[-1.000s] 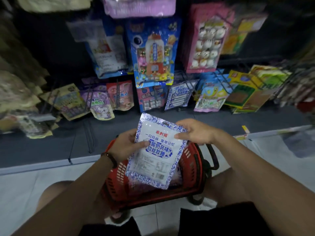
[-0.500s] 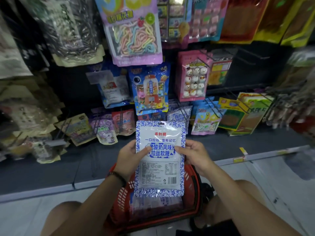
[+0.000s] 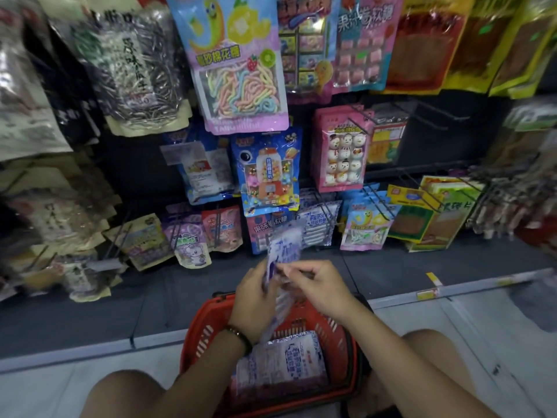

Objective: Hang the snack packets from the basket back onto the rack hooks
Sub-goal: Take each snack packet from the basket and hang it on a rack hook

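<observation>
We see both hands raised over the red shopping basket [image 3: 193, 336], sharing one blue-and-white candy packet [image 3: 284, 241]. The left hand [image 3: 256, 300] has its fingers [image 3: 257, 276] curled round the packet's left edge. The right hand [image 3: 321, 292] pinches the right edge between thumb and fingers [image 3: 298, 268], so both grip it. The packet is turned nearly edge-on and blurred (its print cannot be read). Its upper part rises above the fingertips and its lower part hangs down between the two palms toward the basket. Below the fingers, inside the basket, lie more packets of the same pattern [image 3: 289, 357]. Just beyond the fingertips, above and a little to the right, matching packets [image 3: 321, 224] hang on the rack [image 3: 437, 146]. The held packet overlaps them in view, and we cannot tell whether it touches them. Straight above the fingers hangs a blue gumball-machine packet [image 3: 268, 176]. Further up to the right hangs a pink snowman-sweets packet [image 3: 343, 152]. A dark bracelet [image 3: 239, 334] sits on the left wrist, below the fingers.
</observation>
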Tool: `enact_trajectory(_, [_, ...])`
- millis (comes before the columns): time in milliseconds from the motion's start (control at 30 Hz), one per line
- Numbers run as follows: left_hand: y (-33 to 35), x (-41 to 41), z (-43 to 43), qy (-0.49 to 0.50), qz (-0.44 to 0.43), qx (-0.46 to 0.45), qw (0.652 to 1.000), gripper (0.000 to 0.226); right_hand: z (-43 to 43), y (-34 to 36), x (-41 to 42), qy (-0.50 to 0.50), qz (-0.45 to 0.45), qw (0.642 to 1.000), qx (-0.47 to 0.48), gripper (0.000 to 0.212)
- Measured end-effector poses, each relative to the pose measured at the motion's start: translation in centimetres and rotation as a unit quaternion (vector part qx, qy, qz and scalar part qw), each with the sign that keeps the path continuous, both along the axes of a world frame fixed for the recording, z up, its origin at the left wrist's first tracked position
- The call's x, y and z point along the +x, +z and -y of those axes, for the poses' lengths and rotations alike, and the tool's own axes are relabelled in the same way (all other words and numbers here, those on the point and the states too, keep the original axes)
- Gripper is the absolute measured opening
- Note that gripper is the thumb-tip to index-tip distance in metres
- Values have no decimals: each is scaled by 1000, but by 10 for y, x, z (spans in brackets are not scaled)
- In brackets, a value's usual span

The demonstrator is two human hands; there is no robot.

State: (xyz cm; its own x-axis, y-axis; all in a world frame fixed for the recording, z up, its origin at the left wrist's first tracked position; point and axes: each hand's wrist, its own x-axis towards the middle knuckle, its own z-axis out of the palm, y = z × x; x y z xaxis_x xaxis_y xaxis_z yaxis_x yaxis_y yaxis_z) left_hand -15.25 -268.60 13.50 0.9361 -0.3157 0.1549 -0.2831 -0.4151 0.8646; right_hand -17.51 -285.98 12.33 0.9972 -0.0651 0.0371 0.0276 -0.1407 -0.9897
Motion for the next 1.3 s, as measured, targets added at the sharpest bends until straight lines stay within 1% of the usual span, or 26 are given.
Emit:
enact_trajectory(33, [0,3,-4,15,-8,15,1000,34,5,0,1,-1,3,1000,-28,17])
enact_trajectory(67, [0,6,-9,26,-30,10,999,32,11,-2,2,-21,14,998,-53,16])
enact_trajectory(133, [2,12,-17,27,-75,-23,997,33,24,-4,5,-119,12,989,-84,19])
enact_trajectory(200, [3,19,-22,10,-108,-57,992,29,37,-6,8,-206,-27,973,-96,44])
enact_trajectory(233, [2,22,-23,-2,-118,-67,991,29,44,-7,10,-215,-48,971,-98,55])
enact_trajectory(267, [2,24,-24,-12,-124,-73,990,31,48,-7,13,-200,-62,974,-87,60])
enact_trajectory(300, [1,28,-23,-20,-124,-76,989,35,52,-9,16,-179,-63,980,-65,59])
enact_trajectory(367, [-2,34,-19,-32,-113,-85,990,38,59,-16,23,-154,-51,987,-17,43])
enact_trajectory(467, [-3,42,-7,-25,-107,-92,990,32,67,-23,31,-171,-44,984,12,28])
enact_trajectory(533, [-3,48,1,-11,-116,-85,990,32,70,-24,34,-171,-33,984,23,24])
enact_trajectory(600, [-7,55,9,-1,-117,-65,991,30,75,-28,36,-168,-10,985,48,29])
enact_trajectory(633, [-9,60,13,8,-107,-41,993,33,79,-31,38,-168,1,983,67,31])
enact_trajectory(700, [-16,70,22,26,-81,23,996,47,88,-37,41,-175,11,979,103,27])
enact_trajectory(733, [-18,75,27,28,-69,50,996,44,93,-41,43,-180,12,976,119,23])
enact_trajectory(800, [-21,85,41,12,-51,83,995,23,101,-50,48,-188,11,972,141,10])
enact_trajectory(867, [-26,95,57,14,-43,104,994,18,108,-59,54,-196,5,969,148,6])
enact_trajectory(900, [-30,101,64,21,-50,101,993,17,112,-64,59,-203,1,968,149,6])
enact_trajectory(1000, [-45,114,87,29,-152,-14,988,23,127,-81,72,-217,-22,965,148,11])
enact_trajectory(1033, [-53,118,94,36,-166,-18,985,22,133,-87,77,-218,-34,964,149,11])
enact_trajectory(1100, [-72,127,108,43,-185,2,982,12,145,-99,87,-220,-60,961,154,14])
enact_trajectory(1200, [-104,142,128,44,-227,5,973,34,164,-116,105,-242,-93,951,167,18])
enact_trajectory(1300, [-122,157,147,35,-249,-10,968,45,180,-131,123,-275,-100,941,170,22])
